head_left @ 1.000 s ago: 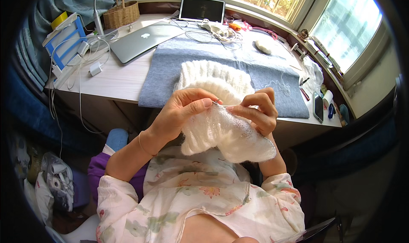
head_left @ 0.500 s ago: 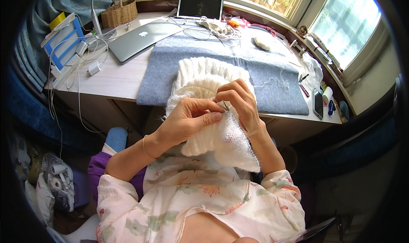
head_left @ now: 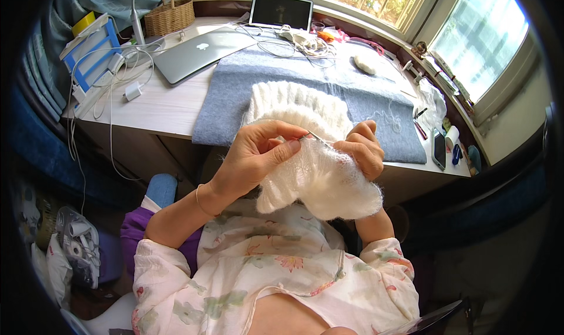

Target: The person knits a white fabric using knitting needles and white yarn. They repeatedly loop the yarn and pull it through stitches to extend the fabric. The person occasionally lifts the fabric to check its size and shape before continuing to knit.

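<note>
A fluffy white piece of knitting [head_left: 317, 185] hangs between my two hands, its ribbed part [head_left: 294, 97] lying over the desk's front edge. My left hand [head_left: 252, 159] is closed, thumb and fingers pinching the knitting's upper edge. Out of that pinch, a thin dark knitting needle [head_left: 318, 139] slants along the edge toward the right. My right hand [head_left: 362, 150] has its fingers curled in a fist around the right end of the same edge. The fabric hides part of that grip and the right wrist.
A blue-grey felt mat [head_left: 229, 109] covers the desk's middle, with a loose strand of white yarn [head_left: 395, 120] on it. Behind stand a silver laptop [head_left: 202, 53], a tablet [head_left: 281, 12] and tangled cables [head_left: 305, 44]. A phone [head_left: 438, 148] lies near the right edge.
My right hand has moved right and slightly down, away from the left hand. The knitting is now stretched between them and its lower end has swung right. My left hand keeps its pinch.
</note>
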{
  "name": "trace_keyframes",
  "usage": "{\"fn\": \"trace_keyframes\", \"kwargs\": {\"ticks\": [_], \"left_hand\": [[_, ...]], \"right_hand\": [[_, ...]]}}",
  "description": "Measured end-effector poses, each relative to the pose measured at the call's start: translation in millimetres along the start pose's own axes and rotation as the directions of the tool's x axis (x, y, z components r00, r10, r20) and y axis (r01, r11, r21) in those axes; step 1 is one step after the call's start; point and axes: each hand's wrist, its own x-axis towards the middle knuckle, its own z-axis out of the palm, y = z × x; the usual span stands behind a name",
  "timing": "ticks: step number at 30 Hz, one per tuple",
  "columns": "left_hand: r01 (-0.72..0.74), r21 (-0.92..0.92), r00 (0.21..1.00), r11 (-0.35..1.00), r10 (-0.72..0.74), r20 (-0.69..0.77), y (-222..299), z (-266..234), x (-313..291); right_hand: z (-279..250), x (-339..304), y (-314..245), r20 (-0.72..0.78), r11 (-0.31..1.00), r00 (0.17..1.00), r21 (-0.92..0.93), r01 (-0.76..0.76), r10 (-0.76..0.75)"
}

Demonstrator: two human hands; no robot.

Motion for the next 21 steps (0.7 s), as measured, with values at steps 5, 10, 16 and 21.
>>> {"fn": "trace_keyframes", "kwargs": {"ticks": [5,10,16,21], "left_hand": [[-0.037,-0.015,0.998,0.999,0.036,-0.055,0.8,1.7,0.4],[-0.073,-0.054,0.994,0.996,0.068,-0.087,-1.8,1.8,-0.8],[-0.087,-0.017,0.996,0.996,0.087,-0.030,-10.7,8.2,-0.3],[-0.003,0.025,1.000,1.000,0.003,0.001,-14.0,9.5,-2.3]], "right_hand": [[-0.6,1.8,-5.4,0.094,0.998,0.995,-0.048,0.039,-0.035],[1.1,3.7,-6.2,0.066,0.991,0.996,-0.113,0.072,-0.064],[6.6,2.9,-6.7,0.107,0.983,0.994,-0.176,0.040,-0.022],[11.4,9.1,-4.6,0.336,0.937,0.915,0.184,-0.298,0.225]]}}
